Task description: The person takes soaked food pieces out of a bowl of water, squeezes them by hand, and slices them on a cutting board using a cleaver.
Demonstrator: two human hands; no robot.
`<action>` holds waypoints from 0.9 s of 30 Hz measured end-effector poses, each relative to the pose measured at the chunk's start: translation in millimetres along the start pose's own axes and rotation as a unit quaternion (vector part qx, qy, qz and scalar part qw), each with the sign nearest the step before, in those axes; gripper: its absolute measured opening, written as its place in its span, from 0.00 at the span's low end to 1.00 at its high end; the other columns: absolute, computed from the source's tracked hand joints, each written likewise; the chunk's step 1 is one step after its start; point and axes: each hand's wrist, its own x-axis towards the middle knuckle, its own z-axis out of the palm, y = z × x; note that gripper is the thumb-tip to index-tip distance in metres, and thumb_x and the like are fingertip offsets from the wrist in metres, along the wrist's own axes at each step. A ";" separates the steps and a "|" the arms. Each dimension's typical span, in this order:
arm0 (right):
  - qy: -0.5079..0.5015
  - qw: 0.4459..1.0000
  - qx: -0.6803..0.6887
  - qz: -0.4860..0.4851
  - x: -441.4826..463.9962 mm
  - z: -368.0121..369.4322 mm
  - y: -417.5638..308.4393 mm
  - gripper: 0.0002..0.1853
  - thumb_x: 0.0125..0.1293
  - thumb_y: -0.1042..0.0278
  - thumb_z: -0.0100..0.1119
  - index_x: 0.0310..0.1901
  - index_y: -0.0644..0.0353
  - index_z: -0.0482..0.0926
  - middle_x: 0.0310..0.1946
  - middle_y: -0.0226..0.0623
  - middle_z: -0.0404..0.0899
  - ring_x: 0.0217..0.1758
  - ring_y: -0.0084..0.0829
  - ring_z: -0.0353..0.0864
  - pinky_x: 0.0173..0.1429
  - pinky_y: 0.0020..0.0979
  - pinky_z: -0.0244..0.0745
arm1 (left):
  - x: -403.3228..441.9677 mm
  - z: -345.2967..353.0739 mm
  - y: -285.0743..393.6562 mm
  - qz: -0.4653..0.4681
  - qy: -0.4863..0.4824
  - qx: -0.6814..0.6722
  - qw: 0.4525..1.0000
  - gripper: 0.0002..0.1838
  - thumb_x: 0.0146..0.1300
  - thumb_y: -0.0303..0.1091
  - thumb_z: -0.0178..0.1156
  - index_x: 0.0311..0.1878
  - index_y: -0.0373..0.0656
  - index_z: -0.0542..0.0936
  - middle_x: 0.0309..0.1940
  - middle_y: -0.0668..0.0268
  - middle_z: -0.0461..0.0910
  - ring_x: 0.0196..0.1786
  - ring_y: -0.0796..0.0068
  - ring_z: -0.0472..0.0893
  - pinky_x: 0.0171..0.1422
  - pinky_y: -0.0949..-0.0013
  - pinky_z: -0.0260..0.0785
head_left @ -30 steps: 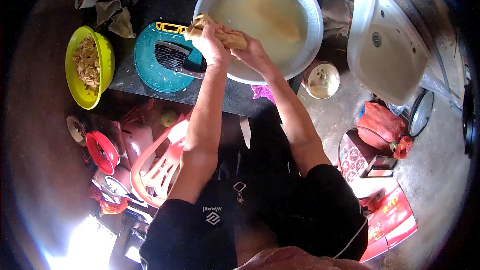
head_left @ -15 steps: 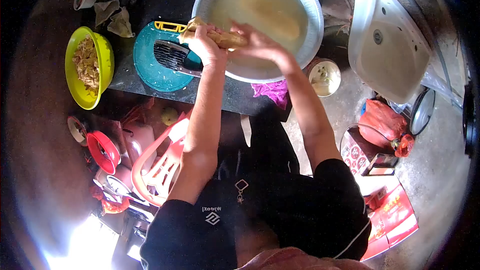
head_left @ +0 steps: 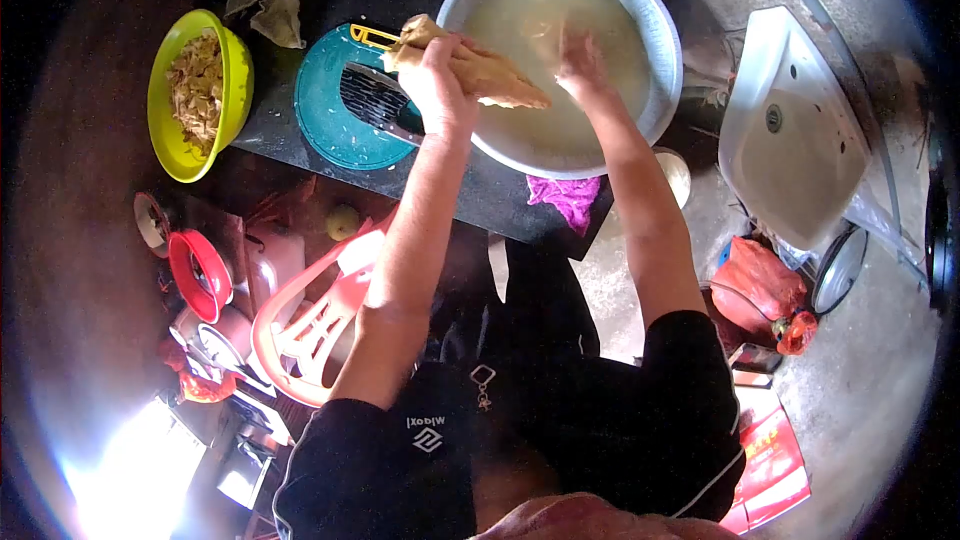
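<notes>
My left hand point(head_left: 440, 90) is closed around a long, pale tan piece of food point(head_left: 495, 78), which slants over the left side of a large metal basin point(head_left: 665, 50). Cloudy water fills the basin, with a pale shape dimly seen under the surface. My right hand point(head_left: 580, 62) reaches over the basin, its fingertips at or in the water and blurred. Left of the basin, a cleaver point(head_left: 372, 100) with bits stuck to its blade lies on a round teal board point(head_left: 325, 125).
A yellow-green bowl point(head_left: 236, 90) of shredded pieces stands at the left of the black table point(head_left: 480, 212). Grey cloths point(head_left: 278, 18) lie behind the board, a purple cloth point(head_left: 567, 202) at the front edge. Right are a white sink point(head_left: 790, 160) and a red bag point(head_left: 757, 280); a pink chair point(head_left: 285, 325) stands lower left.
My right hand has left the tan piece and moved right, over the basin's water. My left hand still holds the piece, now more tilted. The whole view has shifted a little.
</notes>
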 end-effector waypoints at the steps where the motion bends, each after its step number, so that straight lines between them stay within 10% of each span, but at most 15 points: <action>1: 0.060 0.997 0.026 -0.027 -7.9 -7.7 -5.0 0.36 0.63 0.60 0.53 0.72 0.51 0.55 0.68 0.51 0.61 0.72 0.51 0.59 0.71 0.48 0.59 | 3.6 -1.2 8.1 0.015 0.006 -0.015 1.000 0.05 0.53 0.28 0.54 0.33 0.39 0.72 0.29 0.59 0.76 0.35 0.63 0.77 0.43 0.61 0.73; 4: -0.123 0.972 0.185 0.079 4.4 -44.2 -7.2 0.17 0.59 0.64 0.53 0.50 0.59 0.78 0.43 0.46 0.81 0.48 0.42 0.81 0.47 0.40 0.75 | 25.3 -13.7 39.5 0.023 0.010 -0.050 0.998 0.08 0.55 0.31 0.54 0.36 0.39 0.72 0.35 0.58 0.75 0.40 0.63 0.76 0.49 0.57 0.72; 5: -0.055 0.918 0.389 0.046 -2.6 -24.0 13.1 0.08 0.57 0.67 0.54 0.28 0.62 0.77 0.21 0.32 0.76 0.25 0.29 0.77 0.30 0.32 0.69 | 34.5 -19.8 49.7 0.034 0.015 -0.063 0.997 0.08 0.56 0.33 0.54 0.37 0.40 0.72 0.37 0.59 0.75 0.42 0.62 0.76 0.50 0.56 0.72; 15: -0.214 0.599 0.767 0.085 -43.5 -87.9 -7.6 0.24 0.60 0.75 0.47 0.60 0.69 0.69 0.50 0.50 0.80 0.42 0.36 0.84 0.42 0.35 0.82 | 202.1 -100.8 26.5 0.028 0.249 -0.161 0.955 0.14 0.56 0.31 0.63 0.44 0.40 0.73 0.40 0.63 0.77 0.46 0.65 0.77 0.48 0.59 0.73; 18: -0.180 0.624 0.758 0.067 -49.1 -87.9 -19.1 0.22 0.64 0.73 0.46 0.60 0.67 0.70 0.49 0.49 0.81 0.43 0.34 0.84 0.42 0.32 0.81 | 212.9 -112.6 3.2 0.054 0.148 -0.151 0.976 0.24 0.58 0.37 0.65 0.54 0.33 0.74 0.49 0.56 0.77 0.50 0.58 0.78 0.55 0.54 0.72; 19: -0.159 0.663 0.731 0.036 -51.9 -90.4 -25.9 0.21 0.66 0.73 0.46 0.61 0.66 0.70 0.50 0.47 0.81 0.44 0.32 0.83 0.43 0.29 0.80 | 141.1 -60.5 32.9 0.001 0.248 -0.011 0.969 0.26 0.56 0.37 0.68 0.53 0.33 0.73 0.49 0.57 0.77 0.49 0.61 0.78 0.53 0.58 0.73; 20: -0.139 0.671 0.728 -0.022 -51.3 -84.2 -25.8 0.20 0.67 0.73 0.47 0.60 0.66 0.71 0.50 0.44 0.81 0.45 0.31 0.83 0.43 0.26 0.79 | 157.2 -96.2 -12.2 0.176 0.073 0.075 0.979 0.27 0.55 0.36 0.69 0.54 0.33 0.72 0.51 0.57 0.75 0.49 0.64 0.77 0.54 0.59 0.71; 21: -0.138 0.641 0.754 -0.029 -48.5 -62.9 -23.3 0.20 0.67 0.74 0.46 0.60 0.66 0.71 0.50 0.44 0.81 0.46 0.30 0.83 0.44 0.27 0.79 | 108.7 -63.0 -17.9 0.200 0.142 0.187 0.951 0.31 0.54 0.34 0.70 0.59 0.33 0.69 0.53 0.55 0.74 0.50 0.67 0.75 0.56 0.61 0.70; 22: -0.136 0.610 0.780 -0.035 -44.5 -46.8 -21.3 0.19 0.67 0.75 0.46 0.59 0.66 0.72 0.51 0.45 0.81 0.46 0.30 0.83 0.46 0.29 0.79 | 65.5 -40.2 -13.4 0.175 -0.045 0.188 0.965 0.41 0.51 0.33 0.72 0.65 0.31 0.62 0.53 0.51 0.74 0.52 0.66 0.75 0.59 0.61 0.69; 24: -0.075 0.914 0.399 -0.004 -54.5 -87.5 -63.1 0.19 0.69 0.76 0.43 0.60 0.64 0.70 0.48 0.41 0.80 0.43 0.25 0.80 0.43 0.27 0.73 | 22.3 -7.0 -46.9 0.167 -0.094 0.341 0.920 0.56 0.48 0.42 0.75 0.73 0.35 0.50 0.58 0.47 0.70 0.58 0.62 0.73 0.65 0.63 0.65; 26: -0.012 0.917 0.391 -0.079 -56.1 -65.3 -69.4 0.21 0.71 0.66 0.42 0.62 0.65 0.68 0.46 0.39 0.76 0.47 0.28 0.76 0.48 0.32 0.71 | -10.1 33.8 -30.5 -0.067 -0.071 0.203 0.974 0.53 0.46 0.36 0.75 0.72 0.37 0.54 0.53 0.49 0.74 0.55 0.62 0.76 0.61 0.64 0.67; 27: 0.020 0.916 0.385 -0.115 -57.0 -54.3 -72.5 0.22 0.73 0.61 0.42 0.62 0.66 0.66 0.46 0.38 0.74 0.48 0.30 0.74 0.50 0.34 0.70 | -1.9 36.1 -54.9 0.035 -0.045 0.149 0.987 0.46 0.47 0.30 0.74 0.68 0.39 0.58 0.48 0.53 0.76 0.49 0.65 0.78 0.54 0.66 0.72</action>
